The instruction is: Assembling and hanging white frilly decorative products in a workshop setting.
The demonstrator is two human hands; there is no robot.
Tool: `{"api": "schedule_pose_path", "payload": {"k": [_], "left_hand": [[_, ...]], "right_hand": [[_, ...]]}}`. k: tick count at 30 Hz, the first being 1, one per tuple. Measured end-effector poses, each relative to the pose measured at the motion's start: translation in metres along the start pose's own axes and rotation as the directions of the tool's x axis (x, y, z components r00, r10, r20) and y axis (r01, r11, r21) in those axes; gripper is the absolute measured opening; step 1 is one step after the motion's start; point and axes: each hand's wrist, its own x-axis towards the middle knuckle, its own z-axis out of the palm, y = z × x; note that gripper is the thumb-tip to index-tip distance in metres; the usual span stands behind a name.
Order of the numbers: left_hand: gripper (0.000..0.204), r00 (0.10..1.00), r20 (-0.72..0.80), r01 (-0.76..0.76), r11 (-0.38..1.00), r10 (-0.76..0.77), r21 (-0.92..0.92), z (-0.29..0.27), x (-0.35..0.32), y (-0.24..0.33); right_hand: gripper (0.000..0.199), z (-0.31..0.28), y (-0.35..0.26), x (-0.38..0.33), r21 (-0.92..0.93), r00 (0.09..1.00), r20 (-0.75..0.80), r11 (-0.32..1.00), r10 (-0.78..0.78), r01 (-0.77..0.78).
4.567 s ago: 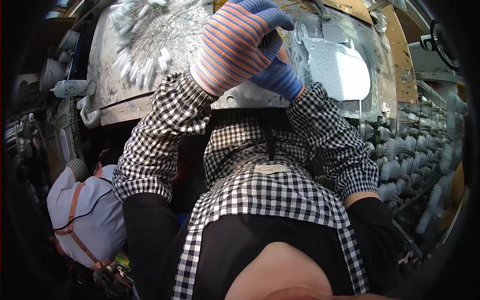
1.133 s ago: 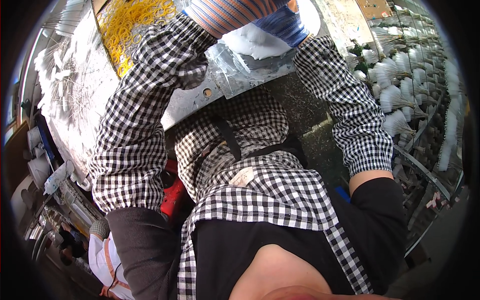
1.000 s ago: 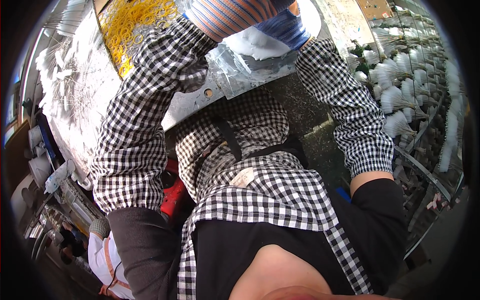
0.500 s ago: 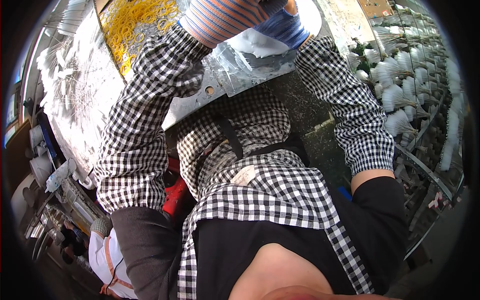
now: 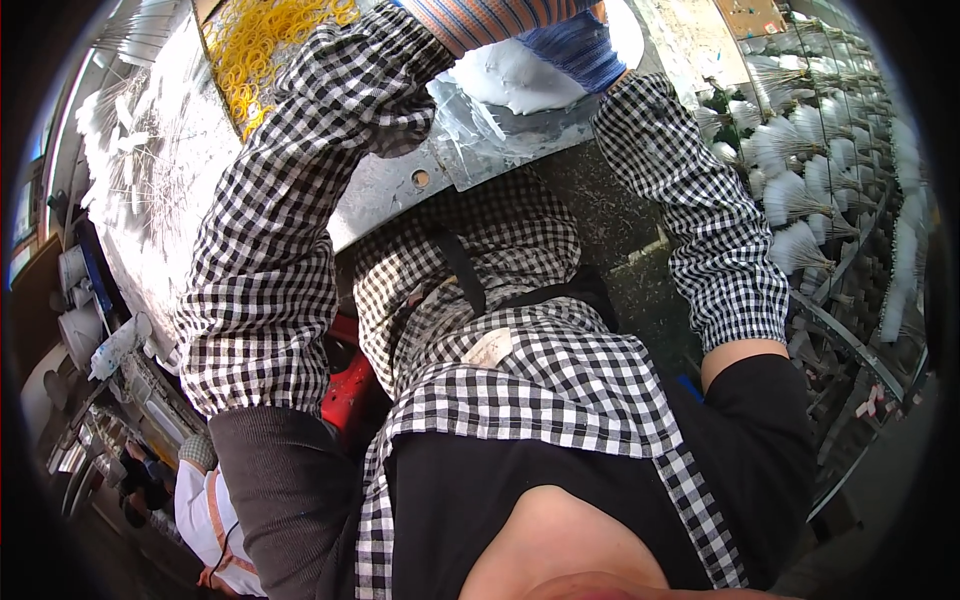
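My left hand (image 5: pixel 495 20), in a glove striped orange and blue, reaches across the top of the view. Its fingers are cut off by the upper edge. Beside it, my right hand (image 5: pixel 578 52) wears a blue knitted glove, and its fingers are hidden behind the left hand and the frame edge. Both hands are over a mound of thick white paste (image 5: pixel 515 88) on a metal sheet (image 5: pixel 400 195). Whatever the hands may hold does not show. Black-and-white checked sleeves cover both forearms.
Many yellow rings (image 5: pixel 250 55) lie on the worktop at the upper left. White bristle bundles with thin wires (image 5: pixel 795 195) fill a rack on the right; more bristle tufts (image 5: pixel 135 140) lie at the far left. A person in white (image 5: pixel 205 500) is at the lower left.
My left hand and forearm have moved right and slightly up, covering some of the yellow rings and uncovering more white paste. My right arm stays almost in place.
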Motion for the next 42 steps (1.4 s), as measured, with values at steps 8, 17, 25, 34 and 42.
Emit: {"api": "schedule_pose_path", "payload": {"k": [8,17,25,34,42], "left_hand": [[0.02,0.996,-0.011,0.086,0.996,-0.086,-0.034,0.0,-0.006,-0.003],[0.029,0.991,-0.008,0.132,0.99,-0.132,-0.052,-0.003,0.009,-0.003],[0.127,0.912,-0.375,0.172,0.985,-0.168,-0.025,0.001,0.001,-0.005],[0.042,0.811,0.016,0.569,0.783,-0.585,-0.25,-0.034,-0.038,0.034],[0.017,0.335,0.65,0.003,0.69,-0.682,0.724,-0.117,-0.079,0.043]], "right_hand": [[0.029,0.002,0.018,-0.001,0.082,0.997,0.045,0.995,-0.065,0.061],[0.029,-0.016,0.014,0.017,0.164,0.988,0.04,0.976,-0.149,0.141],[0.036,-0.082,-0.067,0.07,0.575,0.993,-0.115,0.815,0.0,0.067],[0.043,-0.057,-0.136,0.064,0.581,0.922,-0.386,0.768,-0.03,0.268],[0.039,-0.086,-0.14,0.035,0.546,0.979,0.092,0.832,-0.181,0.102]]}}
